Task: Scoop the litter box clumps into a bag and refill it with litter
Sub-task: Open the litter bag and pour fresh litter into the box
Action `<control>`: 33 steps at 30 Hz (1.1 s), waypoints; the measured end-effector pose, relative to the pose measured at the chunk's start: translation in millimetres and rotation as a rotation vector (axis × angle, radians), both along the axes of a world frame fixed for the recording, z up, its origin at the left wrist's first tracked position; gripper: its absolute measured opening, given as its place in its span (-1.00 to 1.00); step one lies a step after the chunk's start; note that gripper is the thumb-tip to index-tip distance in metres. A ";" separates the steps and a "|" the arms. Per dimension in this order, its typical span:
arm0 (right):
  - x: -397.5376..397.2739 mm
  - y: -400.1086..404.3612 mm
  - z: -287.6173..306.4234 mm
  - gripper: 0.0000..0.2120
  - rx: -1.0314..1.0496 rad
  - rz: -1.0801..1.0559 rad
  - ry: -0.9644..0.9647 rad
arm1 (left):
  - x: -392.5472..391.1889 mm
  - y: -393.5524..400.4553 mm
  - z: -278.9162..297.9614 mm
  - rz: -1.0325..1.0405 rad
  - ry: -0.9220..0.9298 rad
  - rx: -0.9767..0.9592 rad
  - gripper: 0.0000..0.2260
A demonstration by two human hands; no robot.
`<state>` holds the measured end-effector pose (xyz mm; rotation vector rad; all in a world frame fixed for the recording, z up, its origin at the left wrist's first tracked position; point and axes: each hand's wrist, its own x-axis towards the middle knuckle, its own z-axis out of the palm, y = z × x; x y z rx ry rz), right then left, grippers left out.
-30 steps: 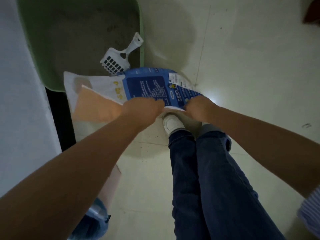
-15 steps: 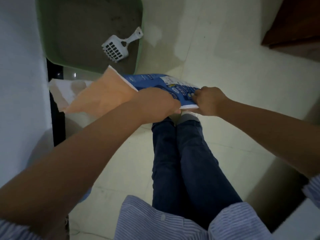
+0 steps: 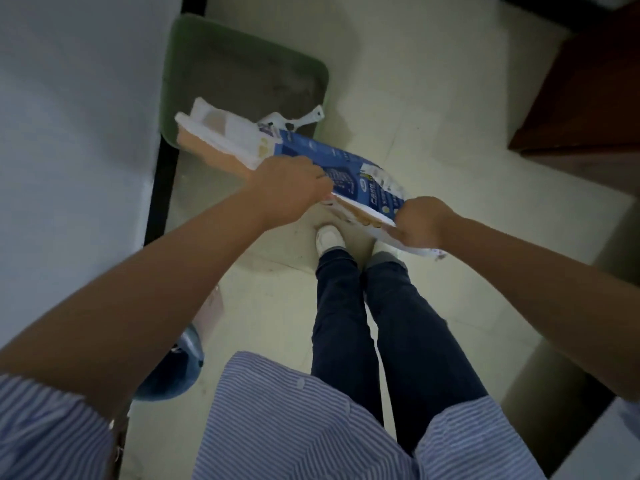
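Observation:
I hold a blue, white and orange litter bag (image 3: pixel 349 171) lying sideways above the floor. My left hand (image 3: pixel 289 192) grips its near edge around the middle, and my right hand (image 3: pixel 420 221) grips the end on the right. The bag's other end reaches over the near rim of the green litter box (image 3: pixel 171 81), which holds grey litter. A white slotted scoop (image 3: pixel 304 117) lies in the box's near right corner, its head mostly hidden behind the bag.
A white wall runs along the left with a dark gap at its foot. Brown wooden furniture (image 3: pixel 588 98) stands at the upper right. A blue object (image 3: pixel 173 372) sits on the floor under my left arm. My feet stand on pale tiles just below the bag.
The bag has been lifted and swung so its far end now hangs over the litter box rim. My right hand has shifted right and down along the bag. The view has pulled back.

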<state>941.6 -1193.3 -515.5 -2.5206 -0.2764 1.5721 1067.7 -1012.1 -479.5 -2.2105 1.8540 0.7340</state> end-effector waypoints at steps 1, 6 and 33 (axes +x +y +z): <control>1.4 0.1 5.0 -0.52 -0.011 -0.051 0.000 | 4.7 1.9 0.1 -0.014 -0.026 -0.105 -0.75; 6.9 -0.7 16.5 -0.54 0.015 -0.232 -0.006 | 13.4 1.4 -3.4 0.029 -0.038 -0.135 -0.71; 22.7 12.5 13.4 -0.50 0.218 -0.566 0.092 | 13.9 15.5 -30.0 0.357 0.031 -0.065 -0.67</control>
